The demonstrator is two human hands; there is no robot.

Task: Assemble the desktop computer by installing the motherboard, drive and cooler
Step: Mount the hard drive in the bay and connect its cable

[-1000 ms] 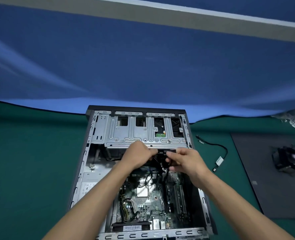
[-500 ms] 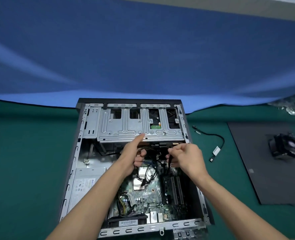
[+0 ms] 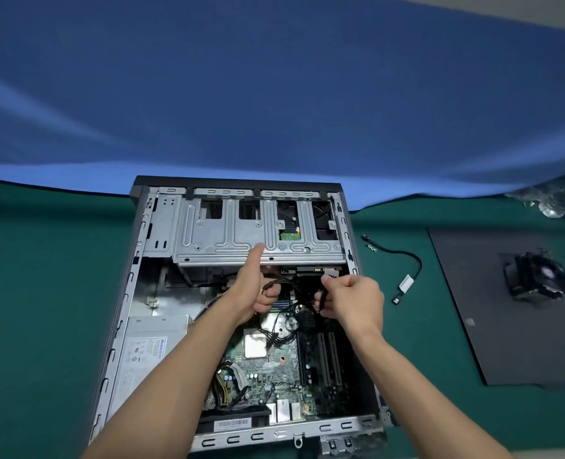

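Note:
The open computer case [image 3: 135, 293] lies flat on the green table. The motherboard [image 3: 274, 369] sits inside it, with a bare CPU [image 3: 254, 346] showing. A drive [image 3: 289, 235] is visible through the metal drive cage [image 3: 234, 240] at the far end. My left hand [image 3: 253, 289] grips a loop of black cables [image 3: 281, 284] with curled fingers, its thumb lying up on the cage edge. My right hand [image 3: 350, 298] pinches a black cable connector [image 3: 322, 298] just below the drive's ports. The cooler [image 3: 536, 276] rests on a dark panel at the right.
The power supply [image 3: 148, 352] fills the case's left side. A loose black cable [image 3: 403, 263] and small screws [image 3: 370, 248] lie on the table right of the case. The dark side panel [image 3: 523, 342] lies further right. Clear plastic [image 3: 552, 203] sits at the far right.
The view has tilted down a little. My left hand opened its thumb onto the cage edge while keeping the cables. My right hand stays at the connector below the drive.

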